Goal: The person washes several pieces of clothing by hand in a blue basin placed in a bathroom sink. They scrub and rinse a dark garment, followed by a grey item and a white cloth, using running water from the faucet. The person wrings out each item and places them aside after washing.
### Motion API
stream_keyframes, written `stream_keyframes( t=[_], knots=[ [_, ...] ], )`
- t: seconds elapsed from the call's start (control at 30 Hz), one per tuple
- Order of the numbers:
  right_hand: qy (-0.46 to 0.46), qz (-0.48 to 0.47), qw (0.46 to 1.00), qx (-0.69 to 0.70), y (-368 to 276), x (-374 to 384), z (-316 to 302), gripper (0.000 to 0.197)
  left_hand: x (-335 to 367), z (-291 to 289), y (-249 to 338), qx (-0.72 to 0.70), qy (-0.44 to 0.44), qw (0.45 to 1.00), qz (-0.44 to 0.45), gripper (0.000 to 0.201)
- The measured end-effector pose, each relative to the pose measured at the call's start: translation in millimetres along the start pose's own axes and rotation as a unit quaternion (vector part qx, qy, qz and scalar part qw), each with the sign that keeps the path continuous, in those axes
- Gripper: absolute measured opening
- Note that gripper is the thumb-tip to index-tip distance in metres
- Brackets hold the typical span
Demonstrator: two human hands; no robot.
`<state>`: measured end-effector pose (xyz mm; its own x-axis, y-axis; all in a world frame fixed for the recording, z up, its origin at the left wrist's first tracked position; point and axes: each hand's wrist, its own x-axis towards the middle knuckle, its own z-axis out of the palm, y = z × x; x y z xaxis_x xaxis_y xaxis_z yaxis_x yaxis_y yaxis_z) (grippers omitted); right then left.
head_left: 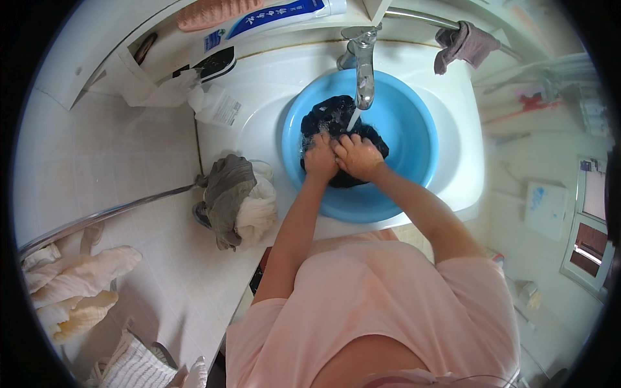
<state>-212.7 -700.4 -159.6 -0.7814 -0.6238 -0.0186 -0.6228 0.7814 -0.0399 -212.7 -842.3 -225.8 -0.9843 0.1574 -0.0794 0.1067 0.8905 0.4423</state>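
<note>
Clock face centred on the blue basin (414, 187), 12 at the tap; the basin sits in the white sink (464, 152). A bunched black cloth (333, 111) lies wet inside it, mostly from centre toward 9 and 10 o'clock. Both hands are on the cloth, side by side and nearly touching. The left hand (321, 158), toward 9, has its fingers bent and closed on the fabric; the right hand (359, 157), near centre, likewise grips it, knuckles up. Fingertips partly hidden. The chrome tap (365, 81) reaches in from 12 and runs; its water stream (354, 119) falls on the cloth just beyond the right hand. Forearms enter from 7 and 5. Outside the basin: a grey-and-white cloth bundle (229, 200) at about 8, a white labelled bottle (218, 105) between 9 and 10, a blue-and-white tube (278, 18) at 11, and a mauve cloth (467, 48) draped over a rail (424, 19) between 1 and 2.
</note>
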Motion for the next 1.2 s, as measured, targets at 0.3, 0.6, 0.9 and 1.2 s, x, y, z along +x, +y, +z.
stream_keyframes(
  t=[0.3,0.6,0.9,1.2],
  knots=[
    [-0.017,0.083,0.992,0.098,50.1,76.6,26.4,0.036,-22.9,-44.7,15.8,-0.003,-0.079,0.997,-0.006,0.091],
    [-0.210,0.071,0.975,-0.008,16.8,12.4,-41.1,0.054,-40.9,-41.1,26.2,0.028,-0.073,0.996,0.046,0.107],
    [-0.124,-0.036,0.991,0.035,53.8,44.8,4.1,0.082,-16.3,-22.9,18.6,0.120,-0.046,0.991,0.046,0.107],
    [0.012,0.190,0.955,0.229,43.8,26.6,-25.3,0.030,-46.2,-44.3,57.9,-0.737,-0.062,0.579,-0.343,0.063]
  ],
)
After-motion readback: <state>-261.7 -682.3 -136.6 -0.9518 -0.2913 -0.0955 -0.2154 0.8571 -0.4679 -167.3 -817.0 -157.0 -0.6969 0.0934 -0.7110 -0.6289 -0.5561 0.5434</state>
